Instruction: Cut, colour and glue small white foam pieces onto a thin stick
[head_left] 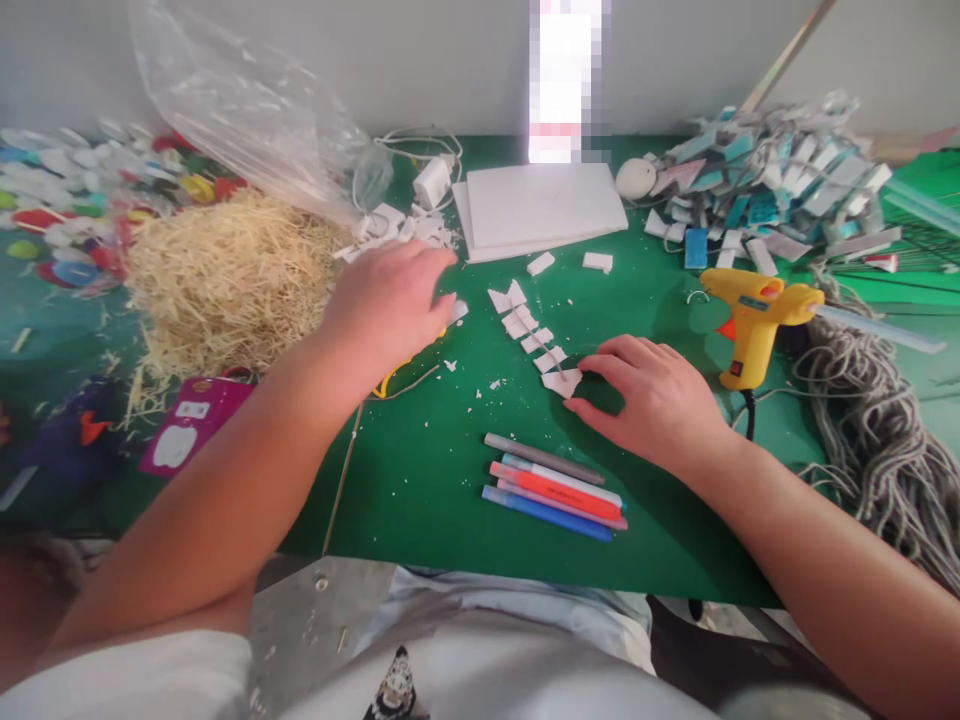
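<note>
A row of small white foam pieces, joined along a thin line like a fish skeleton, lies slanting on the green table. My right hand rests at its lower end, thumb and forefinger at the edges of the last, wider piece. To the left, my left hand is over the table beside a heap of white foam scraps, its thumb and forefinger apart with nothing seen between them. Yellow handles, apparently of scissors, show partly beneath it. Several markers lie nearer my body.
A yellow hot glue gun stands at right, near grey yarn and a pile of foam offcuts. White foam sheets lie at the back under a bright screen. Left are shredded straw, a plastic bag and a purple card.
</note>
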